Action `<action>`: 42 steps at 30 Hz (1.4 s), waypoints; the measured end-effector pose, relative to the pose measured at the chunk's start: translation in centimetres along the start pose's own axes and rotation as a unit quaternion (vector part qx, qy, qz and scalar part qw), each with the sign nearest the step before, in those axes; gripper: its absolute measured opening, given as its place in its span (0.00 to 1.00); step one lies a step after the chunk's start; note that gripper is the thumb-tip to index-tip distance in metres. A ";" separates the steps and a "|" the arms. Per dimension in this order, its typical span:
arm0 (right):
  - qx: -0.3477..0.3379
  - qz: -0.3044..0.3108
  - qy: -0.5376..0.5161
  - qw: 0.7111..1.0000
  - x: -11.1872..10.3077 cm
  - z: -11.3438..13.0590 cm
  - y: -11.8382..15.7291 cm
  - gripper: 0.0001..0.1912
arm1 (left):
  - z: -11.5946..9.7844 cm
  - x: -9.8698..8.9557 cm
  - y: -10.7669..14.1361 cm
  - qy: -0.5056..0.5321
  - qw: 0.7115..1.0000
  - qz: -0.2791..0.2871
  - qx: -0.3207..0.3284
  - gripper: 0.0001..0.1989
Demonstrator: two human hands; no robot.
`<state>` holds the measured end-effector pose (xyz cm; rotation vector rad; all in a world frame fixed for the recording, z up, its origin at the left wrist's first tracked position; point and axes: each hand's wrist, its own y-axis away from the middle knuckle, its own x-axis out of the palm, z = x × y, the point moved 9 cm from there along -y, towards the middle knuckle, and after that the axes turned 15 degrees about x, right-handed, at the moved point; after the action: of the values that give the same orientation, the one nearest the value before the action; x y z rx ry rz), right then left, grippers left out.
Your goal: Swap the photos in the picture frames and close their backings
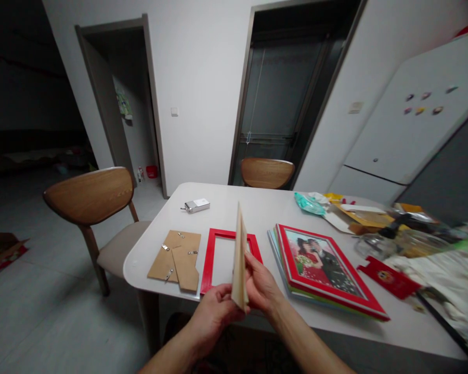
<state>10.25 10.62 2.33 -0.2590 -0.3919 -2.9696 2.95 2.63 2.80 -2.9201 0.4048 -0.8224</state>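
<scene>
Upright between my hands stands a thin, cream-coloured stack of sheets [239, 265], seen nearly edge-on, so its faces are mostly hidden. My left hand [218, 311] pinches its lower near corner. My right hand [262, 283] presses flat fingers and thumb against its right side. Behind the stack lies an empty red picture frame [209, 262] on the table, partly covered by the stack and my hands. Left of it is a brown frame backing board [185, 259] with a stand leg and metal clips facing up.
On the right of the white table [253, 195] rests a pile of frames, topped by a red-framed couple photo [327, 265]. Beyond it are a red packet [390, 278], plastic bags and packaging [310, 203]. A small silver box [197, 206] sits farther back. Wooden chairs [91, 195] flank the table.
</scene>
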 end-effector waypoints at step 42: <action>-0.143 -0.133 0.613 0.765 2.1 2.7 -0.2 0.16 | -7.7 -13.1 -0.2 -0.707 0.700 0.003 0.096 0.28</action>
<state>8.57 11.27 5.27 1.7299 0.2274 -2.6422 -11.80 6.38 2.83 -2.3665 0.1138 1.3136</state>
